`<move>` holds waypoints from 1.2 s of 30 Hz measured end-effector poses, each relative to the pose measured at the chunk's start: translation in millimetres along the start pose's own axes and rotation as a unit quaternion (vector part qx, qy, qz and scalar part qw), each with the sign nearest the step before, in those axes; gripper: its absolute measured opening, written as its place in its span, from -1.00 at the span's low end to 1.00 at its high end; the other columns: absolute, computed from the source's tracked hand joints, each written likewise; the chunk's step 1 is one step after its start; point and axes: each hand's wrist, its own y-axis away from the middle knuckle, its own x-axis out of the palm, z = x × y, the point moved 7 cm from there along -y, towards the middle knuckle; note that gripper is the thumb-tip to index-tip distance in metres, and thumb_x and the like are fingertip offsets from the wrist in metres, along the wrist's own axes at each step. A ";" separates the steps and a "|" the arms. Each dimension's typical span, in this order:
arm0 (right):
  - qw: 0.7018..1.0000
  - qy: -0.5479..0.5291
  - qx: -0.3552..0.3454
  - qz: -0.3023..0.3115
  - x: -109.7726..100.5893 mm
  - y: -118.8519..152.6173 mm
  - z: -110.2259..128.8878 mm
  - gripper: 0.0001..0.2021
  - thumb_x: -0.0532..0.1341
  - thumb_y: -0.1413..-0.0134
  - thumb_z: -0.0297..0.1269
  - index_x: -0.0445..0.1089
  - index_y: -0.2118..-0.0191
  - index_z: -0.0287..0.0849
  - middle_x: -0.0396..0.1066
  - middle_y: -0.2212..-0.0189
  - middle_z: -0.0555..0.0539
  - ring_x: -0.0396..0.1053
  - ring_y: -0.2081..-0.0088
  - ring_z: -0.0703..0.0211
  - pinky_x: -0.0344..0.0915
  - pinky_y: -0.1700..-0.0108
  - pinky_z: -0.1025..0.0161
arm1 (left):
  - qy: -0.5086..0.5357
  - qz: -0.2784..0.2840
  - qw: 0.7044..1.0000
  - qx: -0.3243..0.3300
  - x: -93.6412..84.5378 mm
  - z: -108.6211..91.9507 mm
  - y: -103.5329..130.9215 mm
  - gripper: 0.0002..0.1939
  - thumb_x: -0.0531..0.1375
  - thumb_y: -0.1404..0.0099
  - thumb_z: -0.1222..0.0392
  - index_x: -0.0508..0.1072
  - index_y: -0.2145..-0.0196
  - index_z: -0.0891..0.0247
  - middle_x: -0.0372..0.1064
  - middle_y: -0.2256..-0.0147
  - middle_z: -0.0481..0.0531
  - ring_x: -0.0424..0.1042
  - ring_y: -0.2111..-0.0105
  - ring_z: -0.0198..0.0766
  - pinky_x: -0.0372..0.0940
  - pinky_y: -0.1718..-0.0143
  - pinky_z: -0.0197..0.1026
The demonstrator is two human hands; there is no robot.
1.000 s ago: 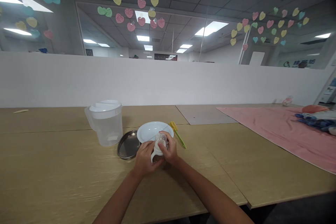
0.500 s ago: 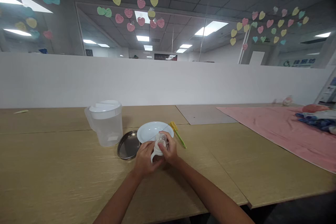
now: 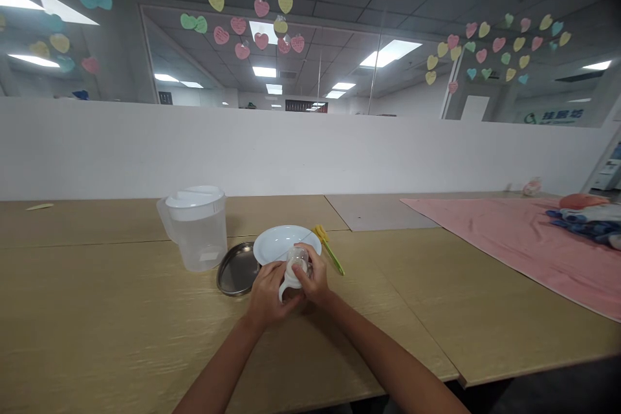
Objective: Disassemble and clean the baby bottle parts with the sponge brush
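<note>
A small clear bottle with a white handled part (image 3: 291, 276) is held between both hands, just in front of the white bowl (image 3: 279, 242). My left hand (image 3: 266, 294) wraps round its lower left side, near the white handle. On the other side my right hand (image 3: 315, 277) grips it, the thumb pressed on the white part. Some of the fingers behind the bottle are hidden. Left of the bowl lies a round metal dish (image 3: 237, 269). A brush with a yellow head and green handle (image 3: 332, 255) rests at the bowl's right.
A lidded translucent pitcher (image 3: 201, 233) stands at the left on the wooden table (image 3: 121, 310). To the right, a pink cloth (image 3: 509, 233) carries folded fabric (image 3: 587, 223). A grey sheet (image 3: 378, 212) lies near the low white wall (image 3: 291, 152).
</note>
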 end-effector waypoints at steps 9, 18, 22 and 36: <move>0.998 0.052 -0.032 -0.013 -3.4 -0.4 9.8 -0.64 0.13 -0.03 -0.15 0.28 0.07 -0.23 0.42 0.25 -0.16 0.39 0.24 0.08 0.33 0.21 0.19 | -0.004 -0.011 1.000 0.005 -1.2 -0.4 -0.5 -0.48 0.14 -0.13 -0.09 0.32 0.08 0.36 0.42 0.24 0.22 0.39 0.20 -0.03 0.31 0.19 -0.03; 0.993 0.088 -0.074 -0.029 -6.6 1.1 15.4 -0.57 0.10 -0.06 -0.11 0.25 0.00 -0.25 0.41 0.18 -0.23 0.40 0.17 0.00 0.35 0.14 0.10 | 0.014 0.003 1.000 -0.009 -0.1 1.7 -1.4 -0.50 0.13 -0.14 -0.10 0.34 0.09 0.33 0.42 0.25 0.21 0.38 0.19 -0.03 0.30 0.18 -0.03; 0.991 0.095 -0.087 -0.047 -8.7 2.5 15.0 -0.55 0.10 -0.07 -0.10 0.20 -0.05 -0.23 0.39 0.14 -0.23 0.39 0.13 -0.02 0.34 0.11 0.07 | 0.016 0.011 1.000 -0.021 0.2 2.0 -2.5 -0.49 0.14 -0.12 -0.12 0.35 0.10 0.32 0.43 0.23 0.21 0.38 0.18 -0.01 0.30 0.18 -0.02; 0.956 -0.035 0.108 -0.269 -29.1 -3.0 -25.6 -0.39 0.10 -0.12 -0.11 -0.10 -0.24 -0.14 0.19 -0.03 -0.26 0.29 0.02 0.09 0.28 0.02 0.12 | 0.018 0.029 0.999 -0.026 1.4 2.6 -1.1 -0.44 0.16 -0.11 -0.15 0.33 0.06 0.33 0.42 0.17 0.23 0.38 0.13 0.00 0.30 0.13 0.01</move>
